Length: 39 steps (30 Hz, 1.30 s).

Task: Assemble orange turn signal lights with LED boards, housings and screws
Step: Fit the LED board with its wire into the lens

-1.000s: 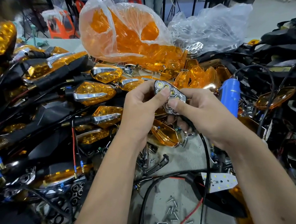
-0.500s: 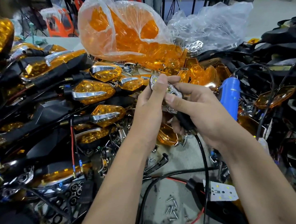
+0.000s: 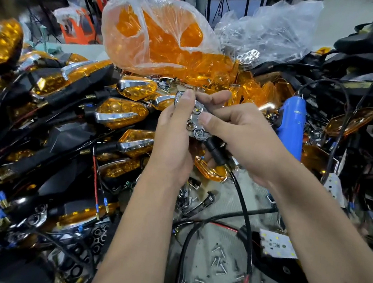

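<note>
Both hands grip one chrome reflector housing.
The left hand [image 3: 173, 137] and right hand [image 3: 243, 137] pinch the reflector housing [image 3: 195, 121] above scattered screws [image 3: 219, 264].

Chrome reflector [image 3: 195, 121] is mostly covered by the left hand [image 3: 174, 139] and right hand [image 3: 240, 136]; only its middle strip is seen. Black stem [image 3: 215, 150] is hidden behind the right palm at 3 o'clock. Pile of finished lights [image 3: 1, 43] at 9 o'clock is blurred and cut by the frame edge. Screws [image 3: 219, 262] at 6 o'clock: head type cannot be resolved.
</note>
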### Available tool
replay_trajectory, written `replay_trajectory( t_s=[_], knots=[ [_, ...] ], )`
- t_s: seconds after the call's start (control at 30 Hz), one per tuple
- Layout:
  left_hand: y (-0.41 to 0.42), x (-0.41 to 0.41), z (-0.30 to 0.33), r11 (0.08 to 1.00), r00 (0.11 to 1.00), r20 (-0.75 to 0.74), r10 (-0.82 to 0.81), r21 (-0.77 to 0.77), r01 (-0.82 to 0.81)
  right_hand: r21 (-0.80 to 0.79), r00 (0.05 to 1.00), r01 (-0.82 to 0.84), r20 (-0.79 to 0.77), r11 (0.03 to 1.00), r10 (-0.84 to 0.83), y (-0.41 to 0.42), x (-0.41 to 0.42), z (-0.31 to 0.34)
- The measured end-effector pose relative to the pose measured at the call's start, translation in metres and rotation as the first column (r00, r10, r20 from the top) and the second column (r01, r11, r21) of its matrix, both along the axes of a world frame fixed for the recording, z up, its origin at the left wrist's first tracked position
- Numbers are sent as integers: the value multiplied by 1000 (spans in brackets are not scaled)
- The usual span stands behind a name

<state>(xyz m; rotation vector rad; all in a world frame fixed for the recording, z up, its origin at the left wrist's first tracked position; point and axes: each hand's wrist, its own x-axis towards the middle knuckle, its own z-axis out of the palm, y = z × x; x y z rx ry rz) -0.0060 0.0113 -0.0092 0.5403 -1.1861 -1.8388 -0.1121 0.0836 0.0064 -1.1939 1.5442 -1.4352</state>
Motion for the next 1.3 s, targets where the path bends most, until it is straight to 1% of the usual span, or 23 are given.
replay_trajectory(
  t_s=[0.07, 0.17, 0.2, 0.27, 0.3, 0.33, 0.4, 0.43, 0.47, 0.5, 0.57, 0.63, 0.7, 0.73, 0.8, 0.87, 0.9, 0.97, 1.13, 1.23, 1.3],
  knots=[
    [3, -3, 0, 999, 997, -56, -45, 25, 46, 25, 1000, 8, 11, 1000, -8, 1, 0, 0],
    [4, -6, -1, 996, 996, -72, -49, 67, 54, 73, 998, -43, 38, 996, 40, 4, -5, 0],
    [3, -6, -2, 995, 996, -78, -53, 83, 60, 91, 998, -54, -7, 994, 55, 4, -7, 0],
    [0, -5, -3, 987, 990, -108, -90, 124, 103, 134, 982, -58, -173, 989, 81, 7, -12, 3],
    [-2, -5, -3, 980, 985, -127, -115, 149, 133, 149, 969, -64, -227, 987, 97, 9, -15, 4],
    [-3, -4, -3, 972, 982, -140, -123, 180, 147, 161, 970, -62, -223, 985, 97, 10, -17, 5],
    [-7, -2, -4, 965, 985, -152, -87, 234, 121, 178, 986, -27, -155, 984, 56, 12, -20, 7],
    [-9, -1, -4, 963, 984, -163, -67, 248, 107, 179, 983, -1, -180, 984, 34, 12, -20, 7],
    [-11, 0, -4, 962, 985, -170, -42, 259, 86, 179, 971, 23, -239, 984, 21, 10, -19, 6],
    [-12, 1, -4, 962, 987, -160, -10, 269, 54, 181, 953, 30, -301, 983, 26, 9, -18, 4],
    [-14, 1, -7, 962, 993, -92, 68, 271, -41, 187, 918, 27, -392, 982, 49, 7, -14, 0],
    [-16, -2, -10, 958, 992, -19, 129, 261, -119, 172, 900, 46, -435, 984, 34, 6, -13, -4],
    [-16, -4, -11, 952, 984, 42, 175, 247, -180, 157, 899, 72, -437, 985, 4, 6, -13, -7],
    [-16, -5, -12, 950, 980, 52, 190, 241, -197, 161, 891, 82, -454, 984, 0, 6, -12, -8],
    [-17, -6, -10, 953, 978, 44, 203, 220, -207, 186, 834, 84, -551, 979, 34, 5, -11, -9],
    [-19, -6, -10, 959, 979, 48, 199, 198, -205, 213, 759, 40, -642, 976, 109, 3, -10, -10],
    [-19, -6, -11, 960, 980, 51, 193, 197, -199, 226, 736, 1, -660, 974, 152, 3, -10, -10],
    [-20, -5, -13, 964, 980, 80, 184, 179, -195, 272, 700, -55, -675, 961, 231, 3, -12, -11],
    [-18, -7, -17, 974, 956, 208, 207, 54, -222, 352, 647, -111, -684, 929, 336, 4, -21, -11],
    [-18, -8, -16, 972, 951, 229, 206, 62, -226, 443, 609, -147, -664, 885, 433, 7, -23, -10],
    [-18, -7, -14, 971, 950, 241, 199, 82, -225, 452, 600, -122, -676, 884, 428, 7, -21, -12]
  ],
)
